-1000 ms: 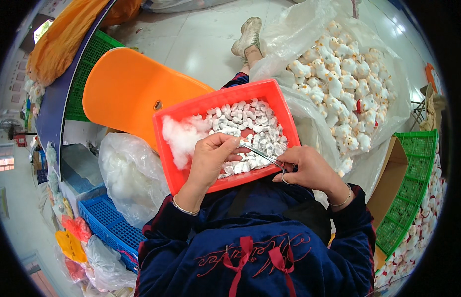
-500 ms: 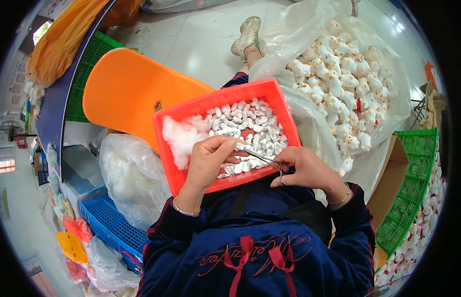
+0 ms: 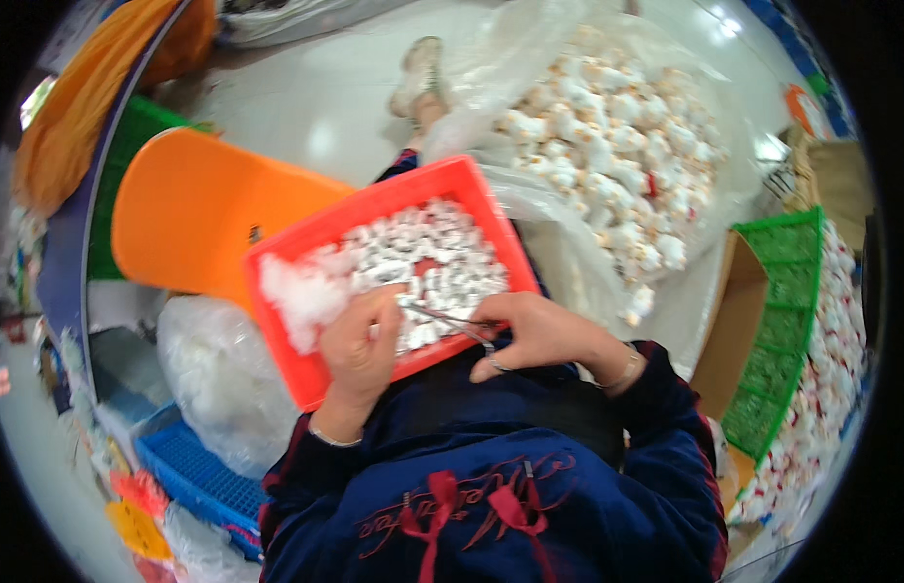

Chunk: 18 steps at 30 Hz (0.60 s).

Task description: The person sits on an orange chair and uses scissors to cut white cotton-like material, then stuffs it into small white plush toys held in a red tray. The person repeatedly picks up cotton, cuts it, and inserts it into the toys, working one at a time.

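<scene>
My right hand (image 3: 544, 335) has its thumb and fingers in the rings of slim metal ring-handled forceps (image 3: 442, 315), whose tips point left to my other hand. My left hand (image 3: 359, 340) is closed in a pinch around a small white piece at those tips; blur and fingers hide most of it. Both hands are over the near edge of a red plastic tray (image 3: 486, 199) on my lap. Many small white and grey stuffed-looking pieces (image 3: 457, 257) fill its middle and right. A tuft of white fibre stuffing (image 3: 301, 296) lies at its left end.
An orange chair (image 3: 194, 214) stands left of the tray, above a clear bag of white filling (image 3: 219, 374) and a blue crate (image 3: 204, 466). At far right a large clear bag holds white plush toys (image 3: 607, 146). A cardboard sheet (image 3: 729, 325) leans by a green crate (image 3: 782, 330).
My view has shifted and blurred, so the tray and surroundings sit further left. Both hands stay close together over the tray with the forceps between them.
</scene>
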{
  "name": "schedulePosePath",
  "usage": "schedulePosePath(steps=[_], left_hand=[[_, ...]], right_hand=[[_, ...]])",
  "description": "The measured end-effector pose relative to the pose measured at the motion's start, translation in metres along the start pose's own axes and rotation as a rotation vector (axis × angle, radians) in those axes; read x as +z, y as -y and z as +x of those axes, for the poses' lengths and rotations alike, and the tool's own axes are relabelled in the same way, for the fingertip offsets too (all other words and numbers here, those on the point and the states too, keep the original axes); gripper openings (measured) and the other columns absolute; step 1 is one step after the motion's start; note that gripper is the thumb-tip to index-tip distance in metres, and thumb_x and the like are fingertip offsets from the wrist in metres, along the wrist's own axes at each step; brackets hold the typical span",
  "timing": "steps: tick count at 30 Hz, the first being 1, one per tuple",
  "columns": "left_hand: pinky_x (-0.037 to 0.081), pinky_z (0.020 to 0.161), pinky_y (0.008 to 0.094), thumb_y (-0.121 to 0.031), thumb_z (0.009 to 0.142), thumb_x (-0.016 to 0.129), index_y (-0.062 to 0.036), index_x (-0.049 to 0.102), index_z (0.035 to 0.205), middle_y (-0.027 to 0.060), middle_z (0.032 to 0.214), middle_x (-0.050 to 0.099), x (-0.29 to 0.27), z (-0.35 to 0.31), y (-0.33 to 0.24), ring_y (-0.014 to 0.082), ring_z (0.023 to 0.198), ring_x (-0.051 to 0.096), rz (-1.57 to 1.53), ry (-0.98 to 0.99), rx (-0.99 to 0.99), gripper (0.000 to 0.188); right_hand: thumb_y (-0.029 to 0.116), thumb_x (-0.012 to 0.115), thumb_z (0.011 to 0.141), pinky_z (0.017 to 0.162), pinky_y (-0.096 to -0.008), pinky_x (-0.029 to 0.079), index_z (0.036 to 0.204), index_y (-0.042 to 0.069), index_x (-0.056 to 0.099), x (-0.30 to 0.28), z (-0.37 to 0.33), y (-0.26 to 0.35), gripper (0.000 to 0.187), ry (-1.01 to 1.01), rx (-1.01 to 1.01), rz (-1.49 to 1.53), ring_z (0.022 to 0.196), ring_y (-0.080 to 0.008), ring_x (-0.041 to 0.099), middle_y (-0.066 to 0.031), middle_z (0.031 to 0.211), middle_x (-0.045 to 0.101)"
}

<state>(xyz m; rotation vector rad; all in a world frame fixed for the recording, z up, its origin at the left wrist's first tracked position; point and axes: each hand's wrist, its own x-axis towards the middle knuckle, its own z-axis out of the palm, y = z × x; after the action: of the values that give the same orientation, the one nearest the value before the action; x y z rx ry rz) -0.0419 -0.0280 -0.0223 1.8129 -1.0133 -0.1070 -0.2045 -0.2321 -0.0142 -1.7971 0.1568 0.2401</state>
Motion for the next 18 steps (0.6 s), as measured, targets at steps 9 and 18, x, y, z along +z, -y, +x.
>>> schedulePosePath(steps=[9,18], left_hand=[[0.056,0.077,0.0279,-0.001,0.098,0.062,0.0023,0.072,0.118,0.0110,0.101,0.076,-0.013,0.006,0.007,0.0183,0.087,0.073,-0.314,0.235,-0.539,0.023],[0.053,0.063,0.0236,-0.004,0.098,0.069,0.0005,0.069,0.097,0.0067,0.084,0.072,-0.031,0.024,0.006,0.0094,0.069,0.065,-0.702,0.815,-0.678,0.005]], right_hand=[[0.028,0.089,0.079,0.060,-0.0343,0.044,0.093,0.000,0.070,-0.010,-0.009,0.006,0.037,0.065,0.123,0.006,0.064,-0.0155,0.054,-0.0041,0.066,0.056],[0.026,0.087,0.081,0.060,-0.0329,0.044,0.094,0.000,0.071,-0.003,-0.015,0.001,0.033,0.188,0.057,0.048,0.062,-0.0136,0.053,-0.0030,0.065,0.057]])
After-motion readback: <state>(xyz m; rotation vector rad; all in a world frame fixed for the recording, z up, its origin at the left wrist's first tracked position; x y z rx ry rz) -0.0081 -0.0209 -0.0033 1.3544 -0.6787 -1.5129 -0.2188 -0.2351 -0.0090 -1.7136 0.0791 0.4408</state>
